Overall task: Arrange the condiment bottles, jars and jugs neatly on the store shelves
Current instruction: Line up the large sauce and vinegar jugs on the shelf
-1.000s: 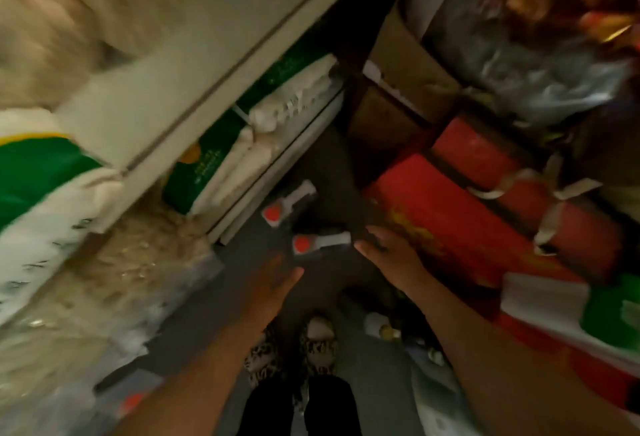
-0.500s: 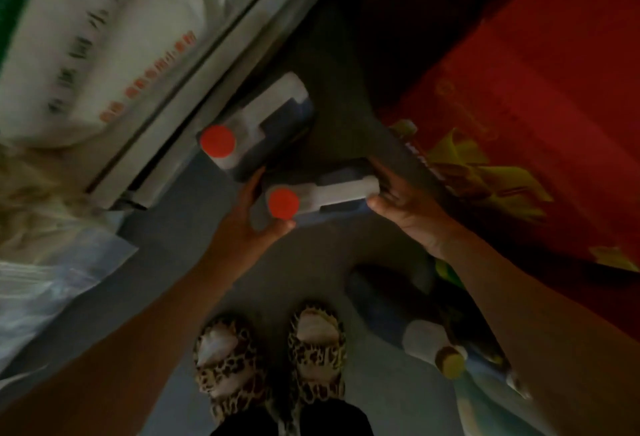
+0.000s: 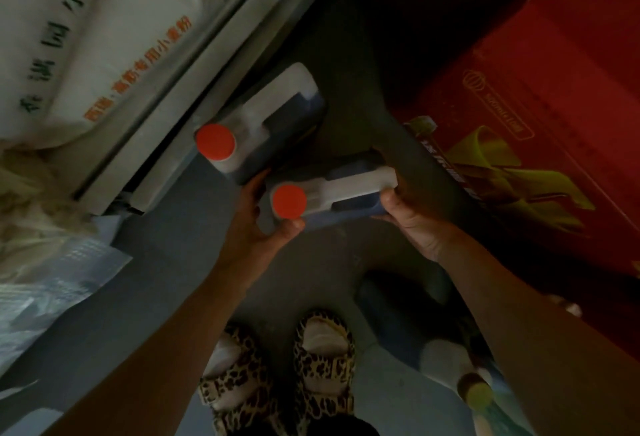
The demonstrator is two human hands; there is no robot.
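Two dark jugs with white handles and red caps stand on the grey floor in front of the bottom shelf. The near jug (image 3: 341,193) is held between both hands. My left hand (image 3: 258,222) grips its neck just under the red cap. My right hand (image 3: 407,216) clasps the far end of its handle and body. The second jug (image 3: 268,120) stands just behind it, touching the shelf edge (image 3: 194,89), with no hand on it.
White flour sacks (image 3: 104,37) fill the bottom shelf at the left. A red carton (image 3: 540,117) with yellow print blocks the right side. Clear plastic bags (image 3: 52,283) lie lower left. Another bottle with a yellow-green cap (image 3: 476,392) lies by my right foot.
My view dropped low and close to the floor. Both hands reached forward and closed on the near jug; since half a second ago they have barely moved.
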